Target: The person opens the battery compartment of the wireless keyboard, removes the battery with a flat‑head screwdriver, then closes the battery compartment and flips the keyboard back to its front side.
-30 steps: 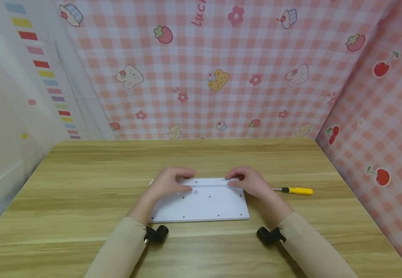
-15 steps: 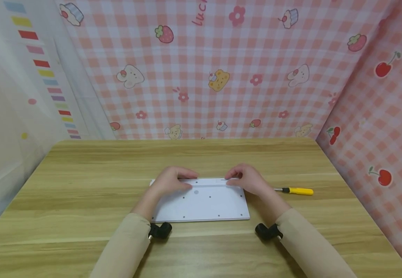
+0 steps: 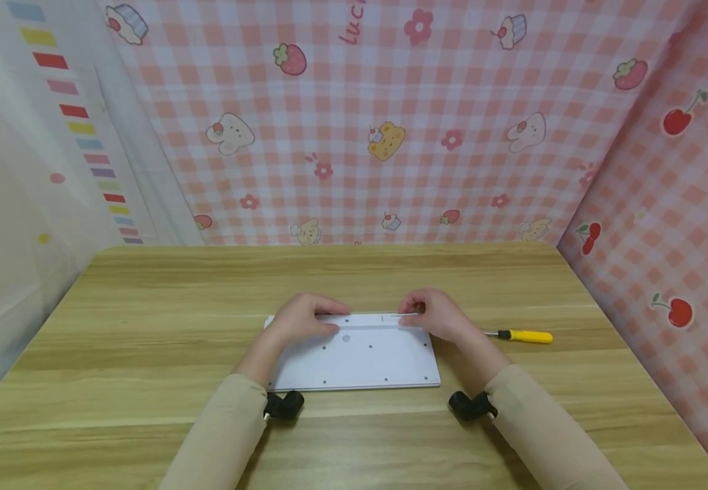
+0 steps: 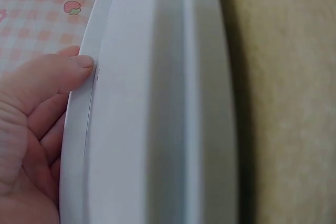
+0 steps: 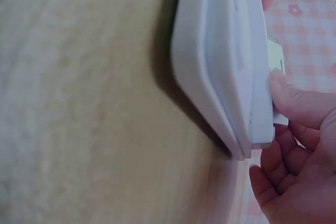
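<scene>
A white keyboard (image 3: 354, 364) lies underside up on the table, with small dark screw holes over it and a raised bar along its far edge. My left hand (image 3: 297, 321) grips that bar near the left, thumb on the near side and fingers behind. In the left wrist view the thumb (image 4: 73, 72) presses on the keyboard's edge. At the far right corner my right hand (image 3: 442, 318) pinches a small white battery cover (image 5: 275, 56), which stands out from the bar in the right wrist view. The fingers partly hide it.
A screwdriver with a yellow handle (image 3: 530, 337) lies right of the keyboard, its shaft partly behind the right wrist. The wooden table (image 3: 145, 327) ends at a pink checked cloth (image 3: 341, 197) at the back.
My left hand has shifted slightly right along the bar. The right hand stays at the far right corner, its fingers slightly moved, and a short line on the bar now shows beside them.
</scene>
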Motion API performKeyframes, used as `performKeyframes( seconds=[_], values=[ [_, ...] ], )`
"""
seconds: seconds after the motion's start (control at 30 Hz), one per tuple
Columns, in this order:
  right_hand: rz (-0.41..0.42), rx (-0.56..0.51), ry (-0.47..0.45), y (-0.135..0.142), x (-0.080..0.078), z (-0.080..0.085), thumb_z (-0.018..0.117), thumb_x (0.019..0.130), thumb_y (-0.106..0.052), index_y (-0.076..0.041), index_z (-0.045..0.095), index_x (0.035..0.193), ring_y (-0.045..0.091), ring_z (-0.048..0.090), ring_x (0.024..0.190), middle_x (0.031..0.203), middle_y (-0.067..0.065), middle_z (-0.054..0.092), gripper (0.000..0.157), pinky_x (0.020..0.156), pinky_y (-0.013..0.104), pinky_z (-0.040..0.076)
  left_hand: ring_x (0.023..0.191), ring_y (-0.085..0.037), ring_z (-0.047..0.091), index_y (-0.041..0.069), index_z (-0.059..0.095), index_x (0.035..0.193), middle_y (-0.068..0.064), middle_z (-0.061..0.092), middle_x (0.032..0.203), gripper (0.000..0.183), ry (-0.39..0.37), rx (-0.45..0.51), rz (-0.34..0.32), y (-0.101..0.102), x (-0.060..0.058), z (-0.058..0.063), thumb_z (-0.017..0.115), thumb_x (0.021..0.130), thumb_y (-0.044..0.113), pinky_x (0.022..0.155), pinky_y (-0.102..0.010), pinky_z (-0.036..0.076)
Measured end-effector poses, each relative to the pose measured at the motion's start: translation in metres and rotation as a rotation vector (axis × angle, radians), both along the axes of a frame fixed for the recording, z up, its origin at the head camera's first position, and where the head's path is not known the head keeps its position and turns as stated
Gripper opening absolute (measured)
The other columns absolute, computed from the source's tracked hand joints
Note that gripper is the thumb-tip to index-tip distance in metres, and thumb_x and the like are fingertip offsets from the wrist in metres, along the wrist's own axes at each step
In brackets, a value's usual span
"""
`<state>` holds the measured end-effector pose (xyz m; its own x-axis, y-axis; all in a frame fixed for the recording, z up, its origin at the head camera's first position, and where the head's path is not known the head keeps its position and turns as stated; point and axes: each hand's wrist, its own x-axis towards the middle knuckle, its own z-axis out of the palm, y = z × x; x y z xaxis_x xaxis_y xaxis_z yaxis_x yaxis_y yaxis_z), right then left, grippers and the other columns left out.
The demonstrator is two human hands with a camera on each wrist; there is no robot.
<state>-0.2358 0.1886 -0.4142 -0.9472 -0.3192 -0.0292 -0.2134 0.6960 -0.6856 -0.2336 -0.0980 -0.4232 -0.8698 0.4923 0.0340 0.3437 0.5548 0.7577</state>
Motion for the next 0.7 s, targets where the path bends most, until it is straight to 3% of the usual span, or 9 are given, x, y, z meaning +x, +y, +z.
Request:
performKeyframes(
  seconds=[0.4,0.7],
  values=[
    [0.037,-0.124,0.009,0.007,-0.001,-0.003,0.075,0.088,-0.006,-0.009,0.074,0.095,0.020,0.052,0.083,0.087,0.002,0.062,0.007,0.074,0.031,0.045,0.117,-0.023,0.062,0.015,0.076,0.113,0.000,0.071,0.116,0.032,-0.015,-0.017,0.025,0.001,0.000,0.000,0.078,0.083,0.007,0.104,-0.042,0.043],
    [-0.006,-0.268,-0.062,0.043,-0.021,0.008,0.073,0.089,-0.007,0.005,0.071,0.105,0.018,0.054,0.085,0.092,0.005,0.065,0.020,0.075,0.028,0.046,0.117,-0.024,0.061,0.016,0.076,0.113,-0.001,0.071,0.117,0.031,-0.013,-0.025,0.029,0.001,0.002,0.002,0.078,0.083,0.007,0.104,-0.042,0.044]
  ],
)
